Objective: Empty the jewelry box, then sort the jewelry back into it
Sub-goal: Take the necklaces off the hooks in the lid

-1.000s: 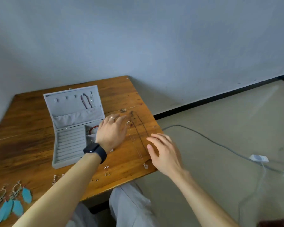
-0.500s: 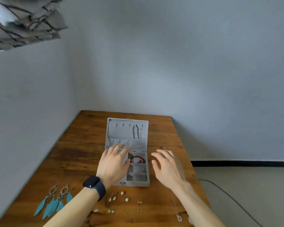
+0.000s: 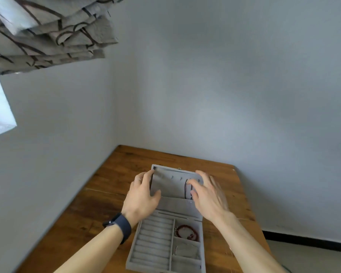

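While you sit over the table [image 3: 106, 203], the box [image 3: 154, 239] lies open right before you, near its front edge, with the lid [image 3: 171, 186] standing up at the far side and leaning slightly away. Your left hand [image 3: 142, 196] holds the lid by its left edge: the fingers [image 3: 146, 175] curl over that edge and the thumb lies on the grey inner face. Your right hand [image 3: 209, 196] is at the lid's right side, fingers spread and smeared by motion, so you cannot tell whether it grips the lid or only touches it. Its thumb sits just beside two dark chains [image 3: 186, 189] that hang down the inner face above the pocket.

Lower down, the ring rolls fill the box's left half. On the right, a red bead bracelet [image 3: 186, 226] lies in the farthest compartment, and a thin silvery piece [image 3: 185, 247] lies in the one below it.

You wear a dark watch [image 3: 120, 226] on your left wrist and a ring [image 3: 137, 179] on one finger of that hand. A patterned curtain [image 3: 47, 32] hangs at upper left against the pale wall [image 3: 224, 95].
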Tool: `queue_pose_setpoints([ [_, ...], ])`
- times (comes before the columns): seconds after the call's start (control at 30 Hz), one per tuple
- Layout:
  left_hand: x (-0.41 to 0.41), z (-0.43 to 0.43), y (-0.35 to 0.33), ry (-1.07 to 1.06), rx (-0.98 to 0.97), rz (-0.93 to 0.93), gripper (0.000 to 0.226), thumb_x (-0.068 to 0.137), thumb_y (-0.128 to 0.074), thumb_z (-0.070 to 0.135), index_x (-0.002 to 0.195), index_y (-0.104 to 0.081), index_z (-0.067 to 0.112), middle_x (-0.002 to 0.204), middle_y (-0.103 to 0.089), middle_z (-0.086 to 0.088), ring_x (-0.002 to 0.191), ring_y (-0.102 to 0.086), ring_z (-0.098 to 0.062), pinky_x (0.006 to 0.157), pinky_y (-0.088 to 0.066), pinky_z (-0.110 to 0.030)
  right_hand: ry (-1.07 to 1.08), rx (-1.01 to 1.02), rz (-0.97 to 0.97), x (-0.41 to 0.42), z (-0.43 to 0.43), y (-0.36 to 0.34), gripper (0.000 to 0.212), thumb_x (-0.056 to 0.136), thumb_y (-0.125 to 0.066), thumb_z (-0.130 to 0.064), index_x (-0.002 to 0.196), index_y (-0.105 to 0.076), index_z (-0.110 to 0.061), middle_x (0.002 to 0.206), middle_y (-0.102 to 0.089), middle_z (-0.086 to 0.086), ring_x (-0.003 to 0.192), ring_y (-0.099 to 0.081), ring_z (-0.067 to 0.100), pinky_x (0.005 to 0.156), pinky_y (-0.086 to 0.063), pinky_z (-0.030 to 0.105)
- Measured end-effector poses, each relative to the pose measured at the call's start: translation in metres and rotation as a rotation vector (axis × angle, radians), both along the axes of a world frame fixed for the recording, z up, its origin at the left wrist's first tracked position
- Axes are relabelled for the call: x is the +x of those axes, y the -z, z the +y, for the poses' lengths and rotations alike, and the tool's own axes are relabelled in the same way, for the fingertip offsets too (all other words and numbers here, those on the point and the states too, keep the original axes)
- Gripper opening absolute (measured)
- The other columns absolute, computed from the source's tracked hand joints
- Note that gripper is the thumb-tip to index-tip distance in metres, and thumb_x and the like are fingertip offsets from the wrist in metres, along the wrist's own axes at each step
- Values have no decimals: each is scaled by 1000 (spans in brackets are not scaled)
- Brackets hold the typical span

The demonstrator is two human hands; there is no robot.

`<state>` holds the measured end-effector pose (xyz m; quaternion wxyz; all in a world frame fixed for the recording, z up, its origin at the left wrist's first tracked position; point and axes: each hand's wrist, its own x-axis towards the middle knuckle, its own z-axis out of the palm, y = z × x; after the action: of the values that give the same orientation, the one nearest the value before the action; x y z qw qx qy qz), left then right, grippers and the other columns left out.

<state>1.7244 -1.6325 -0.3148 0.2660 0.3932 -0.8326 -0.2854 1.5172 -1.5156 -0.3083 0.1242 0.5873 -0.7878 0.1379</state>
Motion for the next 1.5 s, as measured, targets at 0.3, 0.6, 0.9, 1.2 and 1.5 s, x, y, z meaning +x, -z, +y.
queue_pose_setpoints([
  [0.3, -18, -33, 14, 23, 337, 187, 85, 92, -61, 5, 156, -13, 32, 153, -39, -5, 137, -43, -25, 105, -46, -38, -79, 114, 193, -13, -32, 4, 47, 82, -70, -5, 119, -59, -32, 150, -42, 6, 131, -44, 30, 107, -36, 42],
  [0.6, -13, -35, 14, 12, 287, 179, 79, 93, -62, 2, 155, -23, 32, 150, -43, -4, 135, -46, -23, 103, -50, -43, -102, 6, 168, -12, -29, -34, 21, 94, -52, -1, 111, -51, -14, 110, -61, 3, 96, -56, 25, 76, -42, 34],
  [0.9, -5, -23, -7, 58, 296, 40, 75, 92, -64, 7, 153, -26, 28, 146, -46, -8, 131, -50, -27, 102, -51, -40, -79, 14, 116, -3, -16, -58, 19, 98, -57, -26, 116, -59, -22, 121, -54, -5, 112, -49, 18, 88, -46, 32],
  [1.2, -14, -25, 5, 37, 368, 25, 80, 97, -56, 11, 158, -8, 26, 148, -48, -11, 130, -51, -29, 102, -47, -38, 122, 7, -19, -11, -22, -1, 22, 94, -60, -36, 108, -64, -20, 146, -45, 0, 128, -46, 24, 98, -45, 35],
  [1.5, -14, -33, 18, -2, 351, 48, 73, 98, -55, 7, 156, -17, 29, 149, -44, -10, 132, -49, -30, 101, -51, -42, 162, -85, 58, -10, -31, 11, 15, 92, -63, -15, 104, -67, -7, 139, -53, 3, 112, -54, 31, 87, -45, 43],
])
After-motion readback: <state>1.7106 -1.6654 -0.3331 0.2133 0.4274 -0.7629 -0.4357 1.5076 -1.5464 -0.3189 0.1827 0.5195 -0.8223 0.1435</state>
